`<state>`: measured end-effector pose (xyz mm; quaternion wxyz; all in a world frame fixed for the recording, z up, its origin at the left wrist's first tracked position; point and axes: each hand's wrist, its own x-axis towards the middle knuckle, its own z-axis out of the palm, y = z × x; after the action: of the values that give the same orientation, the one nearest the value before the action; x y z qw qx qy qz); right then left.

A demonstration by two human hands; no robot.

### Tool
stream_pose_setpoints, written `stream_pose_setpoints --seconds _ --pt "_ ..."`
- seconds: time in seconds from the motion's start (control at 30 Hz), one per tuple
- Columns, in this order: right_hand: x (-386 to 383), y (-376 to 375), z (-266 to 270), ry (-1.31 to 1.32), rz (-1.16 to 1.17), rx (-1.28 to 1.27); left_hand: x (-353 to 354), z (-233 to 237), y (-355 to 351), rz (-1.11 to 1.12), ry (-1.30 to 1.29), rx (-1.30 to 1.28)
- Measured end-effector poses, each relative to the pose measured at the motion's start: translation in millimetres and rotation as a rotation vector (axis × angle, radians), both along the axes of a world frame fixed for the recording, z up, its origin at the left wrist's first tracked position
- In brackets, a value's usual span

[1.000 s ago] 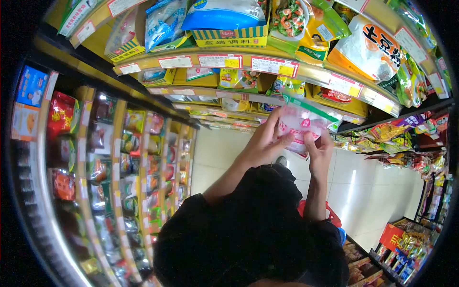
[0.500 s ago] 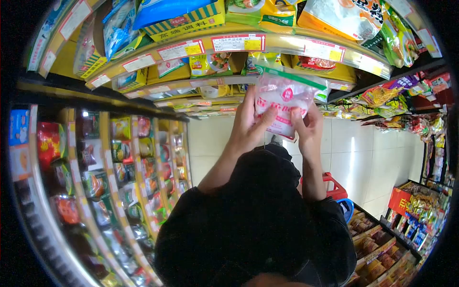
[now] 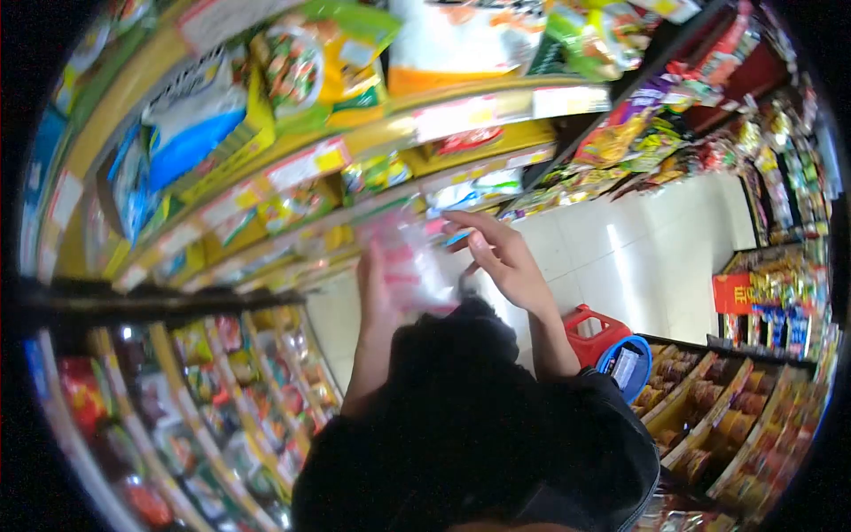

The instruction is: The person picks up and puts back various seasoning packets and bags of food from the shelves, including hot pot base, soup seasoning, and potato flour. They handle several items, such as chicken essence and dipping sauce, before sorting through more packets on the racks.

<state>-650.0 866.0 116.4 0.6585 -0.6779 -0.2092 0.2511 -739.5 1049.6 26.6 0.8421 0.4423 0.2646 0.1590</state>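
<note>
A clear plastic bag with pink-red print (image 3: 409, 266) is in my left hand (image 3: 377, 293), blurred by motion. The hand grips the bag's left side, its fingers partly hidden behind it. To the right of the bag is my right hand (image 3: 507, 270), off the bag, with its fingers apart and slightly curled. A small bit of blue and pink shows by its fingertips; I cannot make out whether it belongs to the shelf behind. Just beyond both hands runs a lower shelf with a white-and-blue packet (image 3: 479, 188) and a red packet (image 3: 470, 140).
Ahead, a yellow-edged shelf (image 3: 390, 120) carries food packets and price tags. Packed shelves (image 3: 213, 399) line the left. On the tiled floor (image 3: 612, 253) stand a red plastic basket (image 3: 592, 335) and a blue bucket (image 3: 640, 381) with something inside. Slanted bins (image 3: 709, 408) are at lower right.
The view has turned, and the shelves have shifted left. Both hands held the bag before; my right hand has let go and moved apart. The bag has moved left and lower with my left hand.
</note>
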Motion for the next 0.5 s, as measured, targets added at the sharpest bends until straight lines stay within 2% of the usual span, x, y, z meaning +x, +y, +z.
stream_pose_setpoints --seconds 0.07,0.13,0.17,0.2,0.27,0.37,0.47,0.5 --pt "17 -30 7 -0.350 -0.242 -0.168 -11 -21 11 0.065 0.031 0.016" --pt "42 -63 20 -0.381 -0.469 0.005 -27 -52 34 -0.063 0.036 -0.044" --pt "55 -75 32 -0.516 -0.572 -0.004 -28 -36 25 0.029 0.020 -0.086" --pt "66 -82 48 -0.649 -0.673 -0.011 -30 -32 26 0.020 0.039 -0.099" --pt "85 -83 82 -0.729 -0.749 0.077 -38 -28 27 0.004 0.077 -0.120" --pt "113 -74 110 -0.950 -0.795 -0.238 -49 -40 26 -0.019 0.062 -0.046" --pt "141 -62 101 -1.358 -0.767 -0.465 -56 -38 18 -0.022 0.062 0.041" --pt "143 -56 98 -1.329 -0.771 -0.514 -58 -39 17 -0.048 0.042 0.052"
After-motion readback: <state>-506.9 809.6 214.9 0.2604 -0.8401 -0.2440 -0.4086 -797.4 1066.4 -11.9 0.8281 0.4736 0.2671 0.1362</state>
